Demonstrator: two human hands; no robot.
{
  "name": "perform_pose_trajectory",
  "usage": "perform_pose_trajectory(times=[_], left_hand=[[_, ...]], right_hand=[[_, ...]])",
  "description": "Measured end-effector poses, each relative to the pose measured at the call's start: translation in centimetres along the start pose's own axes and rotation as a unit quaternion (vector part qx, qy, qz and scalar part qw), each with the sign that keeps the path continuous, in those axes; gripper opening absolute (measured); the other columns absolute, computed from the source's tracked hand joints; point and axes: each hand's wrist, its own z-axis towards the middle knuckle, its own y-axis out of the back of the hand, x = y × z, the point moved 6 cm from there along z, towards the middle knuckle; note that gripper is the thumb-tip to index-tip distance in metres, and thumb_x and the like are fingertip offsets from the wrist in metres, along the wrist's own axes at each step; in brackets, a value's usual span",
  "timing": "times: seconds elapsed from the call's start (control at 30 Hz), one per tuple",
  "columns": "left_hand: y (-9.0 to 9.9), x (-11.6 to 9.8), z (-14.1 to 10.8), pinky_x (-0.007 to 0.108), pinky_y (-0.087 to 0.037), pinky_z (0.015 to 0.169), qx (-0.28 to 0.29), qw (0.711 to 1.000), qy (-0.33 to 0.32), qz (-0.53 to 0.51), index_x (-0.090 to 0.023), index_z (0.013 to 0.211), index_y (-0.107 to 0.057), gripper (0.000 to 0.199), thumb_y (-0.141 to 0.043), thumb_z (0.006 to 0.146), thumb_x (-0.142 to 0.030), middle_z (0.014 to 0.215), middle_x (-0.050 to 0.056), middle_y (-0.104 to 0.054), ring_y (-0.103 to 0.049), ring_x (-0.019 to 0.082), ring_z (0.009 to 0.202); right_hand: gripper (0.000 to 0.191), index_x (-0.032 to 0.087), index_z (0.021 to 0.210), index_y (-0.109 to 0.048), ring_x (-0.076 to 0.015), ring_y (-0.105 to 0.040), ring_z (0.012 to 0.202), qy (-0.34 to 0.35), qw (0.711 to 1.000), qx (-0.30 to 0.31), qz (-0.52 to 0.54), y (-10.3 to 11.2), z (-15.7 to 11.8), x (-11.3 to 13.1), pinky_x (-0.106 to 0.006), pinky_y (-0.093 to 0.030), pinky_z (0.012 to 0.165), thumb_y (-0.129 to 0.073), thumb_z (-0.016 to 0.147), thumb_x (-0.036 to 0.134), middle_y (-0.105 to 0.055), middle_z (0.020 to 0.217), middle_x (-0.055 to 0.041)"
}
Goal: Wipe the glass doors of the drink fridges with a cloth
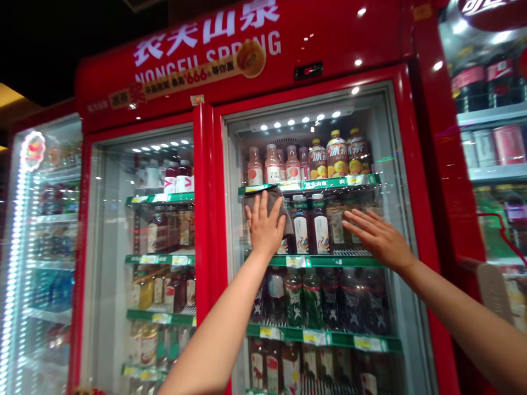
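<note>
With spread fingers, my left hand (264, 226) holds a dark grey cloth (287, 226) flat against the glass of the right-hand fridge door (325, 114). Part of the cloth shows above and to the right of the fingers; the rest is hidden under the hand. To the right, my right hand (376, 238) is open and holds nothing, its fingers stretched out to the left. It is at or just in front of the same glass; whether it touches is unclear. Behind the glass stand bottles with white labels (301, 227) and peach-coloured drink bottles (272, 164).
The red fridge frame (205, 219) divides this door from a left-hand glass door (110, 236). More bottles stand on green-edged shelves (337, 339). Another lit cooler (49, 263) is at far left, and a drinks cooler (489, 118) at far right.
</note>
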Motion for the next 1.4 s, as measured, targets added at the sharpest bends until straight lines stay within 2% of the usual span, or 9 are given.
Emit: perform_pose_trajectory(times=[0.13,0.27,0.47,0.67,0.77,0.93,1.1,1.3,1.4], left_hand=[[-0.2,-1.2,-3.9,0.066,-0.017,0.122,0.021,0.999,-0.030,0.010,-0.030,0.149,-0.046,0.053,-0.051,0.097,-0.023,0.166,0.010,-0.029,-0.017,0.032,0.156],[-0.5,-1.7,-2.8,0.063,-0.015,0.124,0.069,0.989,-0.133,-0.002,-0.035,0.149,-0.045,0.056,-0.054,0.095,-0.023,0.167,0.006,-0.029,-0.018,0.028,0.156],[1.2,4.1,-1.8,0.065,-0.017,0.123,0.029,0.999,0.024,0.038,-0.029,0.154,-0.038,0.057,-0.048,0.098,-0.024,0.169,0.010,-0.018,-0.017,0.032,0.156],[0.4,2.3,-6.7,0.071,-0.012,0.120,0.039,0.998,-0.027,0.042,-0.019,0.160,-0.024,0.100,-0.071,0.079,-0.056,0.170,0.020,-0.001,-0.007,0.043,0.155],[0.6,3.7,-4.3,0.066,-0.012,0.122,0.041,0.997,-0.036,0.046,-0.024,0.158,-0.029,0.088,-0.069,0.083,-0.046,0.170,0.017,-0.008,-0.012,0.039,0.156],[1.6,7.7,-3.7,0.066,-0.018,0.121,-0.004,0.994,0.095,0.054,-0.024,0.156,-0.033,0.075,-0.060,0.089,-0.040,0.170,0.015,-0.012,-0.015,0.039,0.155],[0.8,7.2,-7.1,0.065,-0.018,0.122,-0.007,0.994,0.103,0.033,-0.026,0.158,-0.029,0.077,-0.058,0.089,-0.041,0.171,0.011,-0.006,-0.012,0.037,0.156],[0.9,7.9,-2.0,0.064,-0.017,0.122,-0.020,0.992,0.124,0.021,-0.025,0.155,-0.036,0.069,-0.056,0.090,-0.040,0.171,0.011,-0.012,-0.017,0.039,0.154],[1.1,7.6,-3.4,0.061,-0.022,0.121,-0.020,0.993,0.115,0.022,-0.028,0.152,-0.043,0.061,-0.054,0.093,-0.035,0.169,0.010,-0.019,-0.022,0.036,0.153]], right_hand=[[0.067,0.038,0.158,-0.028,-0.0191,-0.040,0.146,-0.016,1.000,0.000,0.008,0.2,0.1,0.0,-0.047,-0.037,0.121,-0.046,0.099,0.010,-0.045,0.156,0.0000],[0.065,0.038,0.157,-0.032,-0.0190,-0.042,0.145,-0.022,1.000,0.002,0.015,0.3,0.0,-0.1,-0.047,-0.037,0.121,-0.046,0.099,0.011,-0.046,0.156,0.0007],[0.069,0.038,0.158,-0.027,-0.0201,-0.042,0.145,-0.006,1.000,-0.005,0.006,0.3,-0.2,0.2,-0.046,-0.036,0.121,-0.048,0.098,0.010,-0.045,0.156,-0.0004],[0.067,0.036,0.159,-0.027,-0.0211,-0.043,0.144,0.010,1.000,-0.019,-0.017,0.3,-0.3,0.5,-0.045,-0.036,0.121,-0.046,0.099,0.012,-0.046,0.156,-0.0024],[0.067,0.037,0.159,-0.027,-0.0206,-0.044,0.143,0.013,0.999,-0.019,-0.025,0.5,-0.2,0.6,-0.043,-0.035,0.122,-0.047,0.099,0.012,-0.047,0.155,-0.0021],[0.069,0.036,0.159,-0.027,-0.0199,-0.045,0.142,0.015,0.999,-0.017,-0.027,0.9,-0.1,0.8,-0.039,-0.031,0.124,-0.049,0.098,0.011,-0.050,0.153,-0.0032],[0.070,0.037,0.158,-0.030,-0.0198,-0.044,0.143,0.017,0.999,-0.024,-0.027,1.1,0.0,1.0,-0.039,-0.032,0.124,-0.049,0.097,0.010,-0.048,0.154,-0.0032],[0.069,0.037,0.158,-0.030,-0.0195,-0.043,0.143,0.020,0.999,-0.024,-0.022,1.1,-0.1,1.1,-0.039,-0.032,0.124,-0.049,0.098,0.011,-0.048,0.155,-0.0031],[0.066,0.036,0.158,-0.032,-0.0198,-0.042,0.145,0.016,1.000,-0.017,-0.011,0.8,-0.3,0.9,-0.040,-0.031,0.124,-0.048,0.098,0.014,-0.048,0.155,-0.0040]])
